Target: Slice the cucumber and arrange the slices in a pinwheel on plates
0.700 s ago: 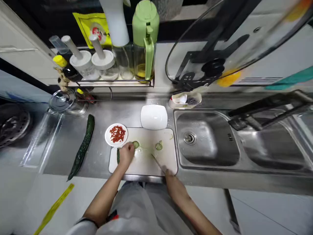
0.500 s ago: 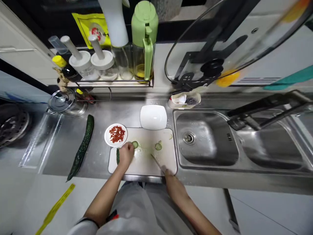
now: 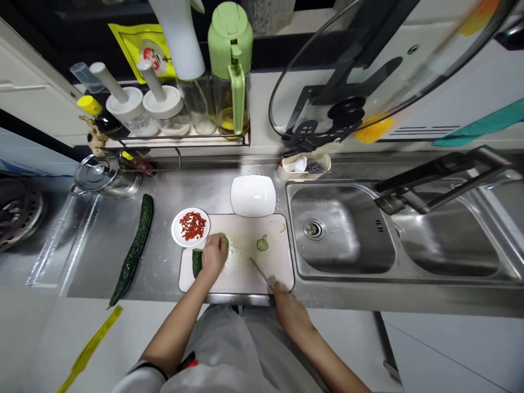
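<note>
My left hand [image 3: 214, 256] is over the left half of a white cutting board [image 3: 237, 278]. Its fingers pinch a cucumber slice [image 3: 225, 240], mostly covered by the fingertips. Beside that hand lies a cut cucumber piece [image 3: 197, 263], partly hidden by it. My right hand [image 3: 290, 312] grips a knife [image 3: 260, 270] low at the board's front right, blade pointing up and left. Another cucumber slice [image 3: 262, 245] rests right of centre on the board, with a thin scrap against it. A small green sliver [image 3: 283, 227] sits near the top right corner.
A white plate of chopped red bits [image 3: 192, 226] touches the board's upper left. Behind the board is a white dish [image 3: 252, 196]. A whole cucumber [image 3: 133, 251] lies left; the steel sink [image 3: 344, 229] is right. Seasoning jars line a rack [image 3: 184, 141] above.
My left fingers have closed over the cucumber slice, which now looks tipped up. More of the cut cucumber piece shows. The right hand and knife stay nearly still; the view shifts slightly.
</note>
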Motion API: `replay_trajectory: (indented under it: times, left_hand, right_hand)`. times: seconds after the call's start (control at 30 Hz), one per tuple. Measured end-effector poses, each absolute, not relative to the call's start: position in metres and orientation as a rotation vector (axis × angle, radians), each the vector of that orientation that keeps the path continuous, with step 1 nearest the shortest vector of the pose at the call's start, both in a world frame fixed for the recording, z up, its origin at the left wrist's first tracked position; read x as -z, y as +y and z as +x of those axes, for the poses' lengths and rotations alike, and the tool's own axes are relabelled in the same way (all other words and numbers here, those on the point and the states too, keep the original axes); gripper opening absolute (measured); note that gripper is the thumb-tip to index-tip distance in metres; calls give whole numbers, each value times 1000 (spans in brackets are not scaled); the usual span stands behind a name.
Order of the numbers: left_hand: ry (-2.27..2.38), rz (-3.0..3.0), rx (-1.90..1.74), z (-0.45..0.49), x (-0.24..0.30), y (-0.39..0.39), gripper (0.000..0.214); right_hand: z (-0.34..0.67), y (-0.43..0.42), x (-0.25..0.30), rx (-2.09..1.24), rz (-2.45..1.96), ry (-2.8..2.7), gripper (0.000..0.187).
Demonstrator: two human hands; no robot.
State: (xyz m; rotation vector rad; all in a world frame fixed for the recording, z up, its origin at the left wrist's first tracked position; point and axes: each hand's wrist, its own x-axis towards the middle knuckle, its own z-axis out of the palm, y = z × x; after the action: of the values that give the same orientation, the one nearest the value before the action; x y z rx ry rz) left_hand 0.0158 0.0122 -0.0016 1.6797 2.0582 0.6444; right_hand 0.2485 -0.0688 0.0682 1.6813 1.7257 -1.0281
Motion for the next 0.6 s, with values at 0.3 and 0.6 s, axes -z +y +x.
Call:
replay_trajectory:
  times: [0.3,0.6]
  left_hand:
    - [1236,2235,-203,90,-7,57,22]
    - [1159,2374,50,110,2,69,15]
  right_hand:
    - [246,-67,-71,1019,1682,1700,55]
    - [247,-69,-72,999,1706,1705,53]
